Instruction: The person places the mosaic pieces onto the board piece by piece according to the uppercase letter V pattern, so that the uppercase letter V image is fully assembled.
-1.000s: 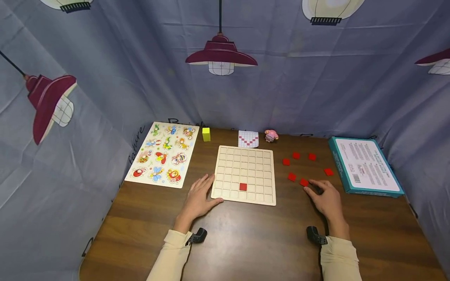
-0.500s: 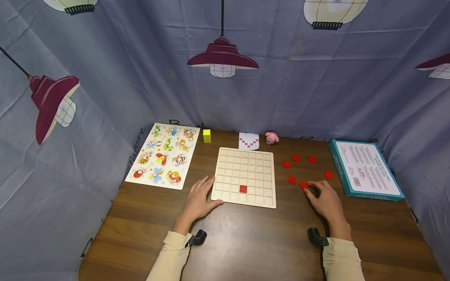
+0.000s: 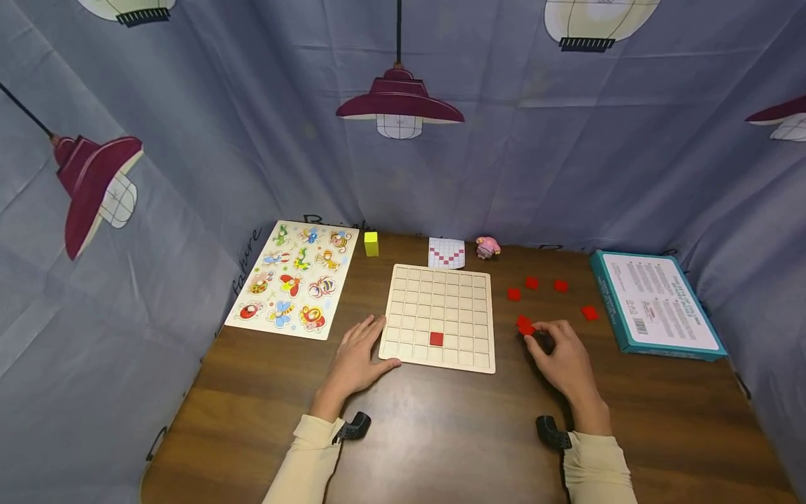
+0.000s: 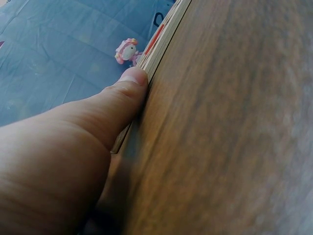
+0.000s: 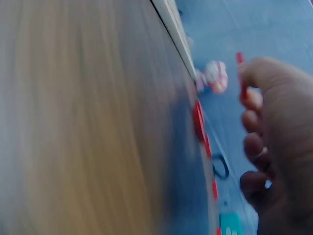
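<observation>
A pale wooden grid board lies mid-table, with one red square tile in a cell near its front. At its left front corner rests my left hand, fingers along the left side and thumb at the near edge. The left wrist view shows that thumb against the board's edge. To the right of the board, my right hand pinches a red square tile between thumb and fingers, lifted off the table. In the head view it overlaps another loose tile.
Several loose red tiles lie between the board and a teal box at right. Behind the board are a pattern card and a pink figurine. An insect picture board and yellow block stand left.
My right hand has taken up the red tile nearest it and moved left toward the board with it. My left hand stays at the board's corner.
</observation>
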Demonstrator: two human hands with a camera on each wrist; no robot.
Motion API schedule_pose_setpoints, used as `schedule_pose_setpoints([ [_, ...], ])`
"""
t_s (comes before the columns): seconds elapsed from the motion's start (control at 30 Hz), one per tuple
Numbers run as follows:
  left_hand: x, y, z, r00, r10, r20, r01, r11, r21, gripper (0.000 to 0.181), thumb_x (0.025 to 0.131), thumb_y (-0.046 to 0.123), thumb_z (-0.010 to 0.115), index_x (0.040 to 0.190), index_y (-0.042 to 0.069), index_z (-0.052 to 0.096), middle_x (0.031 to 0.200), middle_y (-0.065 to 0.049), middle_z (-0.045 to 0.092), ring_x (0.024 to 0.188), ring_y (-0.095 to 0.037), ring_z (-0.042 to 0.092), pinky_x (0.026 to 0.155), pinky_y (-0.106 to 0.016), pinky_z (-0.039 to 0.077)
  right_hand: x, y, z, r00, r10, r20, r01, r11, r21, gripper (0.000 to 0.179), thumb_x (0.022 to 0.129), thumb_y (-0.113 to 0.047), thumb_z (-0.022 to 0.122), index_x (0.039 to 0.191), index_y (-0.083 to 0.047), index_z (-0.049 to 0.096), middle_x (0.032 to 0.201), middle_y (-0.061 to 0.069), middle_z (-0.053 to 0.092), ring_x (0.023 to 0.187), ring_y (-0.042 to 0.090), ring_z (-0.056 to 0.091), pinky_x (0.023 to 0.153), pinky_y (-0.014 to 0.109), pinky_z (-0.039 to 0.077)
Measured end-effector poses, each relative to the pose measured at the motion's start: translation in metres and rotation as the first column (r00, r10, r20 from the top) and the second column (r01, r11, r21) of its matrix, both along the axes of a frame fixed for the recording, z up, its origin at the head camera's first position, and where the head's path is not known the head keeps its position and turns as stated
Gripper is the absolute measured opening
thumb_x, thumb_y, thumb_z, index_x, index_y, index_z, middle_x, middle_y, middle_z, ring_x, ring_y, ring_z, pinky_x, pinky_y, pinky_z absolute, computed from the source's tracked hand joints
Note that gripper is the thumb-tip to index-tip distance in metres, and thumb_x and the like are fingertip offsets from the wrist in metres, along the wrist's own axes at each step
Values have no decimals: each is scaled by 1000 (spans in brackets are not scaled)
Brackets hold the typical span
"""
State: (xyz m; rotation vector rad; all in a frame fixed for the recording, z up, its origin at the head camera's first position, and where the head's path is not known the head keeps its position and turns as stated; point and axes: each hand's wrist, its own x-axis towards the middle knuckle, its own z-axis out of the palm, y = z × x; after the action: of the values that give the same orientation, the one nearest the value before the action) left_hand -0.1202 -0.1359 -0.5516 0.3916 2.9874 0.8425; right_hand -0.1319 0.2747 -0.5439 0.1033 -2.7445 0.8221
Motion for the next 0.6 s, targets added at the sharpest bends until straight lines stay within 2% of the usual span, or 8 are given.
schedule_pose_setpoints([
  [0.1,4,-3,-2,1000,3,13,-3,1000,-3,95,85,61,73,160,15,36,163,-6,42,155,-27,32,128,-52,23,-1,-27,4,999,33,-8,-33,999,-34,28,91,-23,75,112,-4,72,105,11,62,89,25,58,75,43,48],
  [0.27,7,-5,-1,1000,15,-5,-15,1000,2,96,83,60,75,159,14,38,161,-8,45,154,-28,35,127,-52,25,-9,-75,12,988,152,-25,-153,987,-54,26,88,-22,77,110,-7,74,102,6,63,83,18,55,70,35,46],
  [0.47,4,-3,-1,1000,0,-7,0,1000,29,95,84,59,75,159,14,39,160,-8,45,154,-28,33,127,-53,24,-26,-117,7,954,301,-4,-301,953,15,26,88,-23,77,109,-8,75,100,3,62,85,15,53,73,32,48],
  [0.6,3,-1,-2,1000,5,3,-5,1000,17,95,84,59,75,158,13,39,160,-8,45,154,-27,33,128,-51,24,-33,-140,4,939,338,67,-343,936,77,26,91,-28,73,110,-11,74,103,2,62,94,18,59,78,36,54],
])
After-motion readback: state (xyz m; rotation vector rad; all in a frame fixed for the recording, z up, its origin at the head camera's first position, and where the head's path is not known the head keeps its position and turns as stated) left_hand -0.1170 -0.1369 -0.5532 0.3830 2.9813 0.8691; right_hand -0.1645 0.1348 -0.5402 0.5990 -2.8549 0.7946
